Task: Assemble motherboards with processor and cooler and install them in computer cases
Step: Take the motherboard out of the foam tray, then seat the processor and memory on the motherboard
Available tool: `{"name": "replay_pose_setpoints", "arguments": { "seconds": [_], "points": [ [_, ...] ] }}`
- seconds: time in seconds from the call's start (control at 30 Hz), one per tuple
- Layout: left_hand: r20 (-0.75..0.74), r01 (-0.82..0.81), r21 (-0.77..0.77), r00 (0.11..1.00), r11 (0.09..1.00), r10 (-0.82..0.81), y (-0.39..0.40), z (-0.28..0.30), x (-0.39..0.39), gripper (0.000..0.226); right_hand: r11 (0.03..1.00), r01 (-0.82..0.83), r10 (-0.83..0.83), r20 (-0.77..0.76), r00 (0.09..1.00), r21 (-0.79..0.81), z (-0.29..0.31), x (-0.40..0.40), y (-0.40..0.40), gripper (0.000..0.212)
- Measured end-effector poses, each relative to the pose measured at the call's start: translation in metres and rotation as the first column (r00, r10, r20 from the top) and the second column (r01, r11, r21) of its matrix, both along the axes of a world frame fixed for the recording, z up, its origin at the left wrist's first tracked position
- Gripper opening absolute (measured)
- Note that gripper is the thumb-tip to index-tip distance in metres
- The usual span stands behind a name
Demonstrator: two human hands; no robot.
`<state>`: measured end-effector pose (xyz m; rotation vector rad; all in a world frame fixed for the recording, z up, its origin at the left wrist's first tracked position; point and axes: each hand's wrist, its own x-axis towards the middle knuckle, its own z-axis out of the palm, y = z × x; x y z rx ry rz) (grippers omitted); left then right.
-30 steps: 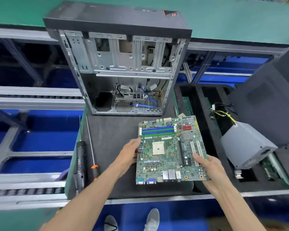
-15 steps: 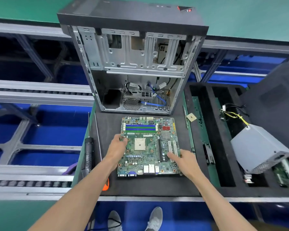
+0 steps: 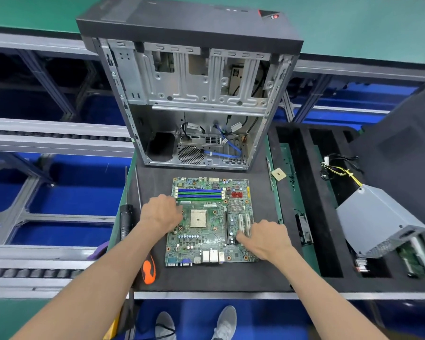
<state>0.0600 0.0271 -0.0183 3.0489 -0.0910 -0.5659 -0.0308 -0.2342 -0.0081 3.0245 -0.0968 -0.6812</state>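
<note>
A green motherboard point(image 3: 206, 244) lies flat on the black foam mat point(image 3: 206, 278), its empty processor socket point(image 3: 198, 218) facing up. My left hand point(image 3: 161, 214) holds the board's left edge beside the socket. My right hand point(image 3: 265, 238) holds the right edge, thumb lying across the expansion slots. An open computer case point(image 3: 194, 94) stands upright just behind the board, loose blue and black cables at its bottom. A small square processor point(image 3: 279, 173) lies on the foam to the right of the case.
A black screwdriver point(image 3: 126, 219) and an orange-handled one point(image 3: 149, 268) lie along the mat's left edge. A grey power supply point(image 3: 378, 217) with yellow wires sits in the slotted foam tray point(image 3: 329, 241) at right. Conveyor rails point(image 3: 47, 138) run at left, with open gaps.
Both hands have carried the motherboard forward and to the left and lowered it flat onto the mat in front of the case.
</note>
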Motion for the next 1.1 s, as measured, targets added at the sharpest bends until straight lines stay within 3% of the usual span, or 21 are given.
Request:
{"name": "replay_pose_setpoints", "arguments": {
  "seconds": [0.07,0.17,0.23,0.3,0.4,0.53,0.67,0.83,0.97,1.1],
  "points": [
    [0.104,0.033,0.016,0.994,0.999,-0.035,-0.001,0.003,-0.002,0.033,1.0,-0.009,0.009,0.006,1.0,-0.018,0.002,0.001,-0.002,0.065],
    [0.311,0.277,-0.21,0.928,0.938,-0.205,0.0,-0.009,-0.01,0.018,0.998,-0.051,0.044,0.195,0.98,0.03,0.005,0.005,0.001,0.058],
    [0.283,0.367,-0.437,0.923,0.821,-0.261,-0.004,-0.017,-0.015,0.026,0.963,-0.17,0.102,0.303,0.948,0.209,0.003,0.01,0.01,0.04],
    [0.143,0.306,-0.556,0.951,0.772,-0.274,-0.01,-0.023,-0.016,0.046,0.878,-0.249,0.141,0.277,0.951,0.409,-0.002,0.018,0.025,0.039],
    [0.067,0.267,-0.573,0.958,0.775,-0.28,-0.016,-0.032,-0.014,0.059,0.822,-0.305,0.221,0.225,0.949,0.48,-0.013,0.028,0.046,0.061],
    [0.047,0.221,-0.595,0.969,0.773,-0.241,-0.015,-0.033,-0.01,0.054,0.842,-0.36,0.245,0.31,0.919,0.402,-0.029,0.031,0.057,0.055],
    [0.012,0.196,-0.594,0.972,0.78,-0.235,-0.016,-0.03,-0.008,0.056,0.804,-0.297,0.124,0.343,0.931,0.515,-0.029,0.036,0.055,0.032],
    [-0.023,0.176,-0.581,0.972,0.795,-0.233,-0.017,-0.026,-0.007,0.056,0.764,-0.1,-0.104,0.274,0.956,0.637,-0.018,0.057,0.061,0.031],
    [-0.035,0.179,-0.552,0.971,0.815,-0.237,-0.018,-0.027,-0.007,0.058,0.762,0.0,-0.185,0.219,0.958,0.648,-0.02,0.066,0.064,0.026],
    [0.018,0.131,-0.584,0.989,0.802,-0.148,-0.025,-0.032,-0.012,0.031,0.715,0.049,-0.238,0.177,0.955,0.697,-0.022,0.064,0.062,0.028]
  ]
}}
